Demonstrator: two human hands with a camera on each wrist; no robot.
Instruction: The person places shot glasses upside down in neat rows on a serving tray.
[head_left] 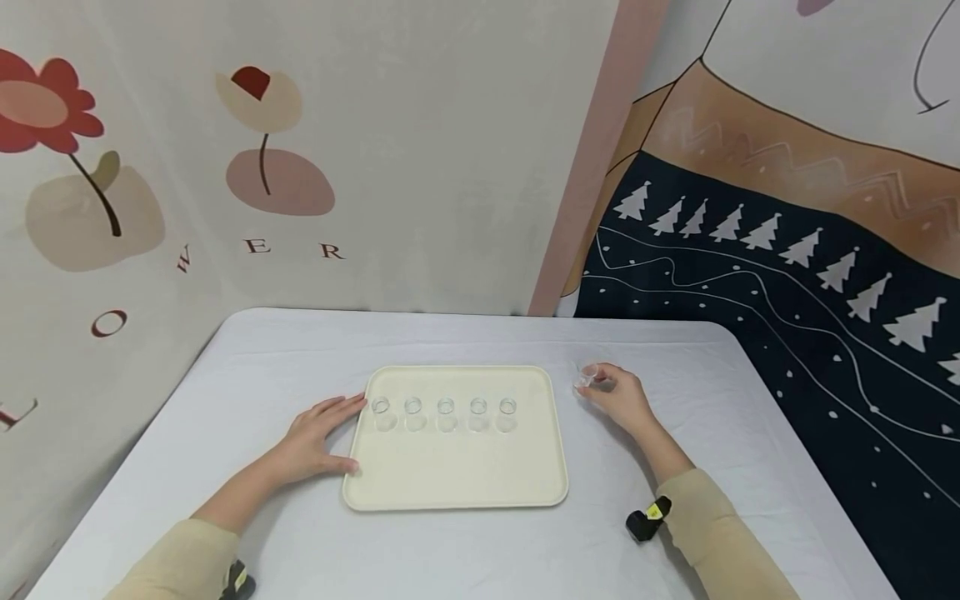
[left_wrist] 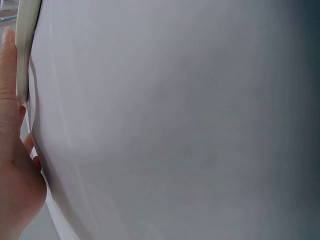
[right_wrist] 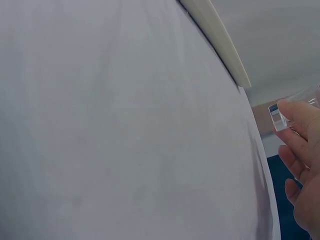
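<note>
A cream tray [head_left: 457,475] lies on the table in the head view, with several small clear glasses [head_left: 447,422] standing in a row across its far half. Spread along the tray's left edge, my left hand [head_left: 311,442] touches it with straight fingers and thumb. My right hand [head_left: 624,402], beyond the tray's right side, pinches another small clear glass [head_left: 587,375] between thumb and fingers. The right wrist view shows that glass's thick base [right_wrist: 276,120] tilted in the fingers; the hand partly hides its body.
A white cloth covers the table [head_left: 300,550]. Behind it stands a pale wall [head_left: 450,167] with printed flowers and letters. Dark fabric with white trees [head_left: 750,275] hangs at the right. A black device [head_left: 647,521] is at my right wrist.
</note>
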